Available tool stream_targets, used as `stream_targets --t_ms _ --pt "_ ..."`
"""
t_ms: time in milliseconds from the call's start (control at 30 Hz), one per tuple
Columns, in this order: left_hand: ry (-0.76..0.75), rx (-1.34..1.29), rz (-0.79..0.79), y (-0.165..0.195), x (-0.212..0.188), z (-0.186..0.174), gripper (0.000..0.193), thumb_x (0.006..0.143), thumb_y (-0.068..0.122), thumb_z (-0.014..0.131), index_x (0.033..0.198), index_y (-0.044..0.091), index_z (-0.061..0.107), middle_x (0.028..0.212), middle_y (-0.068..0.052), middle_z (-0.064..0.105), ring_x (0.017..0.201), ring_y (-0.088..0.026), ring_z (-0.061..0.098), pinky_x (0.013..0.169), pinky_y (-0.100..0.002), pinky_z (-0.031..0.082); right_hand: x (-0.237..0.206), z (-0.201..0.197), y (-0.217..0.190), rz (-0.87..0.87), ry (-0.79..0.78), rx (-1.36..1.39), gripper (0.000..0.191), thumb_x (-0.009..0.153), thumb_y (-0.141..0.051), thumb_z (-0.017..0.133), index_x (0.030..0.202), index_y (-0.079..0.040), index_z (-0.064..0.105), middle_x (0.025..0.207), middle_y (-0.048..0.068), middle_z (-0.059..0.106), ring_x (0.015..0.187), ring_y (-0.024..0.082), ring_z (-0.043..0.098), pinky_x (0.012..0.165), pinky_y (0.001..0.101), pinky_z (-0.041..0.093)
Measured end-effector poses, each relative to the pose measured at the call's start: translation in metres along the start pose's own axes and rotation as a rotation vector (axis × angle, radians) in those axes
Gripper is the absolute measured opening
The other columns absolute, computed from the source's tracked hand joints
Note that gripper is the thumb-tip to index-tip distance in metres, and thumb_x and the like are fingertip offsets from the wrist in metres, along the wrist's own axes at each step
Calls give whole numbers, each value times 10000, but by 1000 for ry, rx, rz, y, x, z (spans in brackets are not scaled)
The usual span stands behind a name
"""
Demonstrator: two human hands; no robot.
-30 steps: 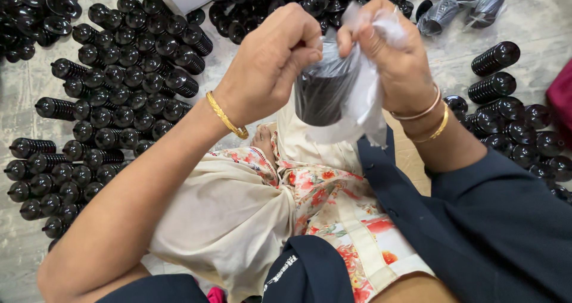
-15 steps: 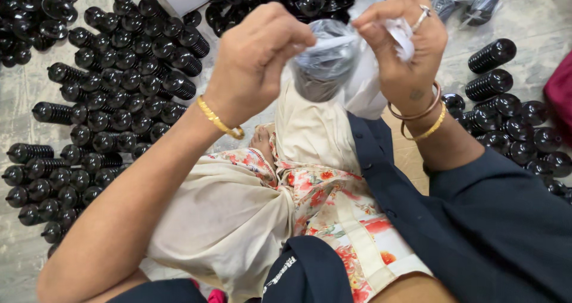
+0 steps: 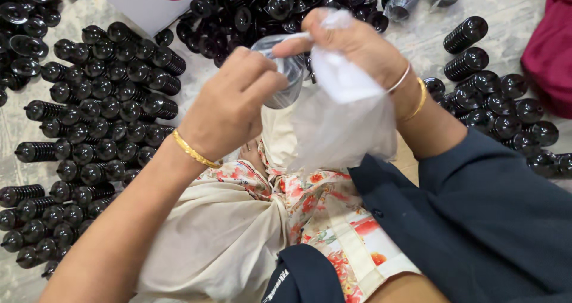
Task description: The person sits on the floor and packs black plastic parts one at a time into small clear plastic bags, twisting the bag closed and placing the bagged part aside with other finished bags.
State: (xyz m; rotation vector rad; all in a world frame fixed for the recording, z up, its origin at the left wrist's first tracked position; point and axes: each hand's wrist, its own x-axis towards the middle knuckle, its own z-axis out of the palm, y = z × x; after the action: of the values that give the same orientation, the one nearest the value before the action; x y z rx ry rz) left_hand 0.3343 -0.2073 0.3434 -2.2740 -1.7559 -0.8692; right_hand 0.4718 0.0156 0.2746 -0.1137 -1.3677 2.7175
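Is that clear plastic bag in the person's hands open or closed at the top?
Open, it seems. The left hand and right hand pull the mouth of the clear plastic bag apart. Whether anything is inside, I cannot tell.

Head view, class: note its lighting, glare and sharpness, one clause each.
Head view: soft, even light with faint shadows; small glints on the black ribbed parts; the clear plastic bag looks milky; both the left hand and right hand are sharp, without motion blur.

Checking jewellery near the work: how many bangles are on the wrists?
3: one gold bangle on the left wrist; one silver bangle and one gold bangle on the right wrist. The sleeve may hide more.
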Motion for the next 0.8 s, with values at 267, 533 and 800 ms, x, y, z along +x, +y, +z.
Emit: stream_targets --t_ms 267,533,800 --pt "-15 15 -38 -2 0 10 385 749 -117 618 1116 0 594 1082 -134 549 1005 -347 550 872 -417 512 12 11 53 65 -194 131 192 1035 -213 707 1114 -94 578 942 -59 535 848 45 509 744 231 443" --pt "-31 -5 -53 -5 1 16 315 763 -114 639 1048 5 574 1044 -130 539 982 -341 521 858 -413 502 13 25 52 65 -180 245 260 994 -248 727 1121 -108 548 1019 -36 577 993 75 581 903 268 496" --pt "156 -103 -124 -16 -10 20 240 796 -116 667 953 36 567 858 -105 529 858 -320 523 746 -389 456 12 29 54 -161 -241 -149 164 1111 -163 664 1124 -73 528 1009 -2 592 975 88 573 906 234 461"
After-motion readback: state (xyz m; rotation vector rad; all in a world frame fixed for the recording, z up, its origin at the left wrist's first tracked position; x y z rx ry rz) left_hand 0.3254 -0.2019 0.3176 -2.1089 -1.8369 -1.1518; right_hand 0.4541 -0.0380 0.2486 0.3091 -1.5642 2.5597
